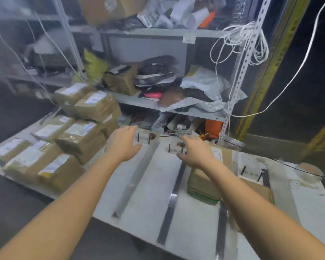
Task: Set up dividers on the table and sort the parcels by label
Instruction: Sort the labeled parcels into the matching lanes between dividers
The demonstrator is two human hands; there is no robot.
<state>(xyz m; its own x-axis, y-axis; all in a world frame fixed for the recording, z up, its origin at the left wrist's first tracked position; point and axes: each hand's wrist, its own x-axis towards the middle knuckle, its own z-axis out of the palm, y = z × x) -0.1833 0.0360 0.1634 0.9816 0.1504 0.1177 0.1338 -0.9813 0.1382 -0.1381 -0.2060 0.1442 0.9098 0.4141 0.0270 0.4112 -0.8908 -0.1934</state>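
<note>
Several brown taped parcels [79,136] with white labels are stacked on the left part of the white table [150,192]. Metal strip dividers [137,175] lie across the table, splitting it into lanes. Small label cards [144,137] stand at the far end of the lanes. One parcel [203,184] with a green edge lies in a lane under my right forearm. My left hand [123,143] hovers open over the table near the parcel stack, holding nothing. My right hand [194,152] reaches forward, fingers relaxed and empty, beside a second label card [174,148].
A grey metal shelf rack [158,107] full of bags, boxes and clothing stands behind the table. White cords [238,40] hang from its right post. Another flat brown parcel [257,186] lies at the right. The floor is dark at the left.
</note>
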